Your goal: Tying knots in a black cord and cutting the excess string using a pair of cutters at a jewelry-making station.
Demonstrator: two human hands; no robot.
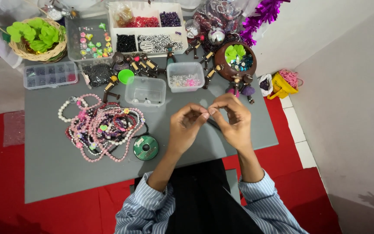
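Both hands' fingers (205, 115) meet pinched, above the grey table (53, 164).

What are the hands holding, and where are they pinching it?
Both hands, left and right, pinch fingertips together above the grey table. Whatever sits between them is too small to make out.
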